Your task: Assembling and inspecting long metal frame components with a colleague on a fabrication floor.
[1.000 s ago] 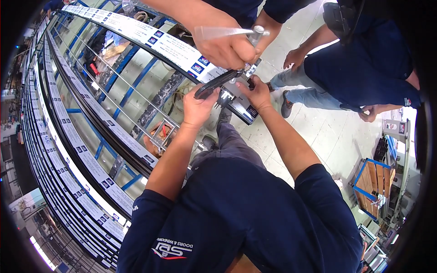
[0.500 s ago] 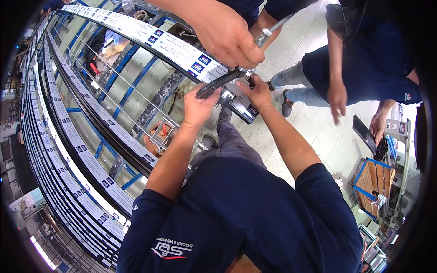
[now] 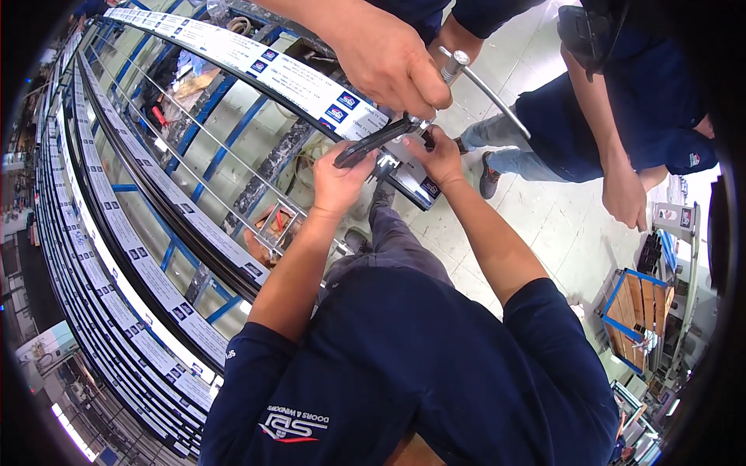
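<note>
My left hand (image 3: 339,182) is closed around the black frame of a screw clamp (image 3: 374,144), which sits across the end of a long film-covered profile (image 3: 295,85). My right hand (image 3: 440,161) grips the profile's end beside the clamp, thumb on top; its other fingers are partly hidden. A co-worker's hand (image 3: 396,66) reaches in from above and holds the clamp by its screw. Out of that hand stick the threaded screw (image 3: 449,72) and a thin metal cross bar (image 3: 497,101). A silvery clamp part (image 3: 385,166) shows beneath my left hand.
Several long film-covered profiles (image 3: 124,256) lie on a blue rack (image 3: 225,311) at the left. Another person (image 3: 614,132) stands at the right, one arm hanging down. Beyond lies a blue-framed wooden crate (image 3: 637,311). A red-handled tool (image 3: 159,115) rests among the rack's bars.
The clamp's cross bar has swung from pointing up and right to pointing down and right. The person at right has shifted an arm, and their dark flat device is out of sight. My hands stay put.
</note>
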`<state>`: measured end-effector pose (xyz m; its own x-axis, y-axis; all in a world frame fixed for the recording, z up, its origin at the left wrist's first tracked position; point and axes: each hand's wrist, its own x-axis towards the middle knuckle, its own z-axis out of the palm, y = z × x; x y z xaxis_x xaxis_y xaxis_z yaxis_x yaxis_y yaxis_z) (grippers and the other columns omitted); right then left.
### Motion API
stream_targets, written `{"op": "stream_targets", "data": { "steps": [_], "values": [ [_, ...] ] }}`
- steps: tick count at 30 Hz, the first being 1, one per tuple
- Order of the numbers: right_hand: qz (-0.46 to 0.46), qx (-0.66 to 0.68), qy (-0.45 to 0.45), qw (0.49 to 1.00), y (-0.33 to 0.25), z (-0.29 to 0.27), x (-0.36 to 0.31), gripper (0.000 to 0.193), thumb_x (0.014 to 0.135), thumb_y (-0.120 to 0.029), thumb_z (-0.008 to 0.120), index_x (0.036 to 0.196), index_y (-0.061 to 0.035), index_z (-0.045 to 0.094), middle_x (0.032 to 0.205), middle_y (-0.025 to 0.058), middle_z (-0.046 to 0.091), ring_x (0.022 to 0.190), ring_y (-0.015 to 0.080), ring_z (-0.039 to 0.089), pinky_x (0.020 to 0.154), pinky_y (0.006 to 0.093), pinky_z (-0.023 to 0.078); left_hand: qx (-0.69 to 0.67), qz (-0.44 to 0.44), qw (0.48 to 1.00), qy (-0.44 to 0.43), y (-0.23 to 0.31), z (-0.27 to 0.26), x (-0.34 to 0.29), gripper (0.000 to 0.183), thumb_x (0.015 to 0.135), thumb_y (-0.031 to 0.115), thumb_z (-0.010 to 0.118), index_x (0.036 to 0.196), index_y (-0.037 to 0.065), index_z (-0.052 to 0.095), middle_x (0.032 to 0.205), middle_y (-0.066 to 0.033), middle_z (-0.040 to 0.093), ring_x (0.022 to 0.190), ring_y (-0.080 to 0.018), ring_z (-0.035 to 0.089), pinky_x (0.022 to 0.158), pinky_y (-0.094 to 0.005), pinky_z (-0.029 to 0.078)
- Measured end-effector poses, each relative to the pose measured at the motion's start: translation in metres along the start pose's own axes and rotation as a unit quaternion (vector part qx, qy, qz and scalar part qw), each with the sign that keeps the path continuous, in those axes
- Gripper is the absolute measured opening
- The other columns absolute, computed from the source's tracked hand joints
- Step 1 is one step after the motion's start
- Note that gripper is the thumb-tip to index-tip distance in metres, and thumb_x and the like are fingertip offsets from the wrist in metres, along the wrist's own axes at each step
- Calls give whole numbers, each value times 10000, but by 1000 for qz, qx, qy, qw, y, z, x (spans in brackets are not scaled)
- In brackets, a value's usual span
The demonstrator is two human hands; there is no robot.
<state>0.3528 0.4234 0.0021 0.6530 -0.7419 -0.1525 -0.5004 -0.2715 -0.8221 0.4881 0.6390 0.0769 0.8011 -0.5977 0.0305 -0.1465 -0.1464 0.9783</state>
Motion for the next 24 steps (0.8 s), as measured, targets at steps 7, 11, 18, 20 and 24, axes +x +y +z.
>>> {"op": "stream_targets", "data": {
  "steps": [7,11,18,20,24],
  "values": [
    [-28,-44,-5,999,2,-1,2,826,901,-698,868,1353,-18,742,1188,268,828,1120,432,808,1004,479,619,-13,-9,1000,1,0,0,-1,214,960,179,905,1051,0,831,869,-79,818,778,-110,715,757,-315,587],
    [-36,-59,-5,998,-2,-2,0,829,909,-712,846,1349,-18,739,1182,280,823,1151,467,792,1004,505,617,-24,-18,1000,-2,-1,0,-1,220,955,177,909,1058,-1,833,870,-73,821,779,-101,713,758,-311,587],
    [-90,-31,26,995,19,5,6,715,923,-609,894,1265,0,743,993,196,818,917,349,799,856,453,614,-12,-21,1000,5,0,0,-4,216,958,177,911,1062,3,836,870,-69,815,782,-103,716,762,-304,588],
    [-93,-66,31,993,11,2,2,788,913,-656,881,1296,18,742,995,224,822,937,399,817,872,475,626,-7,-22,1000,9,-3,-1,-4,215,960,175,912,1066,4,836,875,-69,815,784,-104,716,763,-303,588],
    [-58,-54,16,997,7,1,1,789,916,-662,879,1291,19,742,996,218,822,939,396,817,876,472,628,-10,-9,1000,-2,-7,-1,-3,223,968,179,912,1083,5,833,889,-69,815,789,-102,714,765,-301,586]
  ]
}}
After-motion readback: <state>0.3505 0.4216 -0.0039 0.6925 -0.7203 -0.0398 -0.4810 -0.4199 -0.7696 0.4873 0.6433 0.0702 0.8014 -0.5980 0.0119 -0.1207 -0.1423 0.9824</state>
